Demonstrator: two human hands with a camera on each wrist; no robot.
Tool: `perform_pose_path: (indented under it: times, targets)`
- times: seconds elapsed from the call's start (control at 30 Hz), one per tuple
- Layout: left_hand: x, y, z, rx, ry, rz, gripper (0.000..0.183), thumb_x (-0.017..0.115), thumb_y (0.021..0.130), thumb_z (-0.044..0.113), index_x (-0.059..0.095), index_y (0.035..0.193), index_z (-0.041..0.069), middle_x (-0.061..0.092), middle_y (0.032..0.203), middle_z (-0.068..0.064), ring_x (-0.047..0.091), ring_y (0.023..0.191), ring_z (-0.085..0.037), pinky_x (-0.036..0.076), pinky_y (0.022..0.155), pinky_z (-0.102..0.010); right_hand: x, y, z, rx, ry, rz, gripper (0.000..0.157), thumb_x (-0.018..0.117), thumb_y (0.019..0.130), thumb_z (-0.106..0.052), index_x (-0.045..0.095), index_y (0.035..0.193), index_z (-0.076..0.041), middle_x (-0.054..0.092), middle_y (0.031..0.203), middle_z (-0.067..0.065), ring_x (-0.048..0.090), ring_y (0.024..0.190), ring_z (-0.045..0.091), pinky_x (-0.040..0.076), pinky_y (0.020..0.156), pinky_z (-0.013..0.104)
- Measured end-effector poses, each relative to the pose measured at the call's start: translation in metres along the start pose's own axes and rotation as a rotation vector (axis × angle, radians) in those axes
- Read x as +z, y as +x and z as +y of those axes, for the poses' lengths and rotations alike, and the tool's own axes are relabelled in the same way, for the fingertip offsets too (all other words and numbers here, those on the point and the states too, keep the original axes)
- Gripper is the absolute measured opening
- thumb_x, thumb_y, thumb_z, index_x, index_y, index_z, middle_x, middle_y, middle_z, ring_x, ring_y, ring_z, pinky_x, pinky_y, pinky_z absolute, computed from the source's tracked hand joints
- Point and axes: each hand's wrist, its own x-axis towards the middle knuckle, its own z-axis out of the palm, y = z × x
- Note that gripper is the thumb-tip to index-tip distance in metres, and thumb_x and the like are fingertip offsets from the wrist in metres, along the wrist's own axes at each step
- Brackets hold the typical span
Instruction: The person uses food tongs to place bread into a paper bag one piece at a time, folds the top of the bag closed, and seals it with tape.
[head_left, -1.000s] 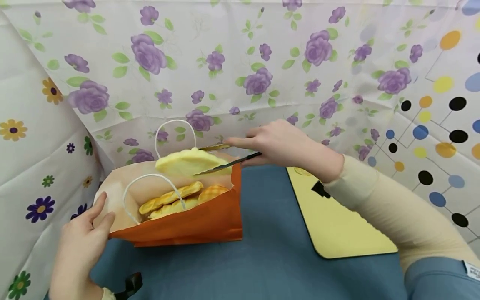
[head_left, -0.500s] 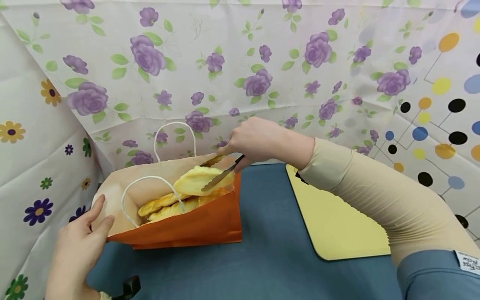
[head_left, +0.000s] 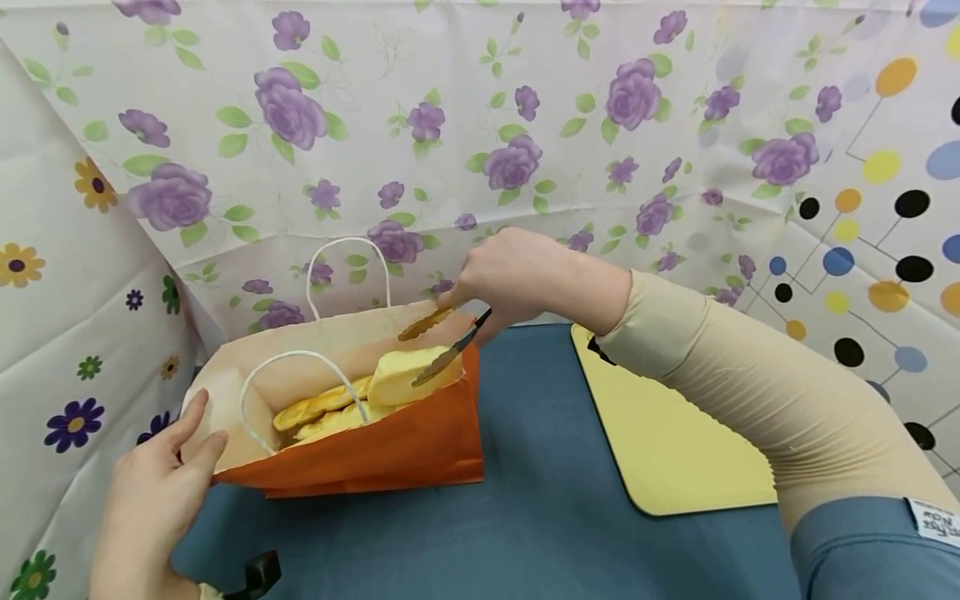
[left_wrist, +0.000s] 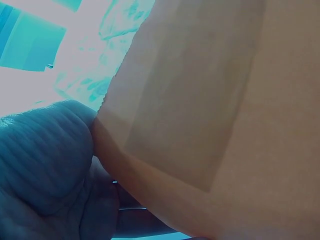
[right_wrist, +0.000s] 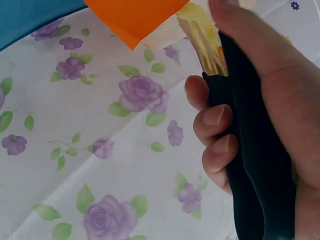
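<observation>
An orange paper bag [head_left: 375,458] with white handles stands with its mouth wide. At its left end, my left hand [head_left: 153,492] pinches the paper edge between thumb and fingers; the left wrist view is mostly filled by the tan inner paper [left_wrist: 200,100]. My right hand [head_left: 517,271] grips metal-tipped tongs [head_left: 442,362] over the bag's right end. Their arms are spread apart, one tip overlapping a pale yellow waffle-like pastry [head_left: 392,379] in the bag. More golden pastries [head_left: 318,408] lie to its left. In the right wrist view, fingers curl round the black tong handles [right_wrist: 255,165].
A yellow board [head_left: 686,442] lies on the blue tabletop [head_left: 540,467], right of the bag and partly under the right forearm. Flowered sheets [head_left: 450,125] hang close behind and at the left; a dotted sheet [head_left: 885,242] hangs at the right.
The right hand has moved left and down, lowering the pale pastry from above the bag onto the others inside. The tongs' arms have spread and let it go. The left hand stays at the bag's edge.
</observation>
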Motion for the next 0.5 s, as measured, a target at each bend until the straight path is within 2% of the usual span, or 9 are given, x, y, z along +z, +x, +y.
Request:
perform_pose_path:
  times: [0.17, 0.33, 0.5]
  targets:
    - [0.0, 0.001, -0.002, 0.019, 0.015, 0.01, 0.066, 0.047, 0.113, 0.037, 0.023, 0.168, 0.01, 0.056, 0.077, -0.012, 0.052, 0.078, -0.029, 0.041, 0.061, -0.035, -0.006, 0.005, -0.009, -0.044, -0.039, -0.039, 0.057, 0.085, 0.087, -0.056, 0.072, 0.14, -0.04, 0.079, 0.112, -0.006, 0.07, 0.087, 0.019, 0.058, 0.074, 0.04]
    - [0.0, 0.001, -0.002, 0.022, 0.02, 0.01, 0.066, 0.047, 0.113, 0.038, 0.022, 0.168, 0.011, 0.055, 0.077, -0.011, 0.053, 0.081, -0.03, 0.041, 0.062, -0.035, -0.015, 0.012, -0.02, -0.069, 0.036, -0.09, 0.064, 0.083, 0.088, -0.06, 0.067, 0.146, -0.041, 0.077, 0.123, -0.009, 0.066, 0.083, 0.018, 0.053, 0.069, 0.038]
    - [0.001, 0.0, -0.001, 0.004, 0.02, 0.001, 0.066, 0.046, 0.113, 0.039, 0.021, 0.169, 0.014, 0.053, 0.076, -0.01, 0.051, 0.077, -0.028, 0.041, 0.06, -0.036, -0.02, 0.017, -0.025, -0.022, 0.083, -0.081, 0.07, 0.081, 0.086, -0.065, 0.064, 0.149, -0.039, 0.074, 0.132, -0.007, 0.069, 0.09, 0.021, 0.054, 0.07, 0.039]
